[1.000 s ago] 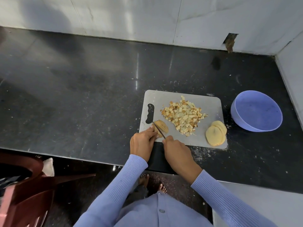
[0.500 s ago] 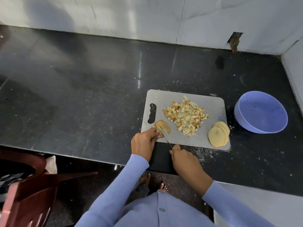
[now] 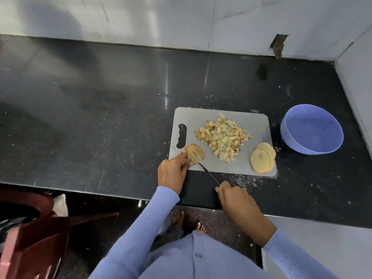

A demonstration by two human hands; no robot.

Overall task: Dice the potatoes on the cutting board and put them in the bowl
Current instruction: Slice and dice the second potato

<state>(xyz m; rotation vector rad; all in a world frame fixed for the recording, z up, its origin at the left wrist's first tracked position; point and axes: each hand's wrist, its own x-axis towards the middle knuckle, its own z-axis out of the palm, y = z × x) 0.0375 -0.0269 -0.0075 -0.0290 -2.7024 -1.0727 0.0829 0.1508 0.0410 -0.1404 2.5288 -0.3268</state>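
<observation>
**Slicing at the board's near-left corner**

I see my left hand (image 3: 174,170) at the near-left corner of the grey cutting board (image 3: 255,121), its fingers curled onto a fanned stack of potato slices (image 3: 194,153) and pinning them down. My right hand (image 3: 236,200) grips a knife (image 3: 209,174) by the handle, off the board's near edge; the thin blade angles up and left, its tip touching the fanned slices. A heap of diced potato (image 3: 222,137) lies in the middle of the board. A second stack of round slices (image 3: 262,158) sits at the near-right corner. The purple bowl (image 3: 291,137) stands on the black counter (image 3: 100,117) just beside the board's right edge, with no potato in it.
</observation>
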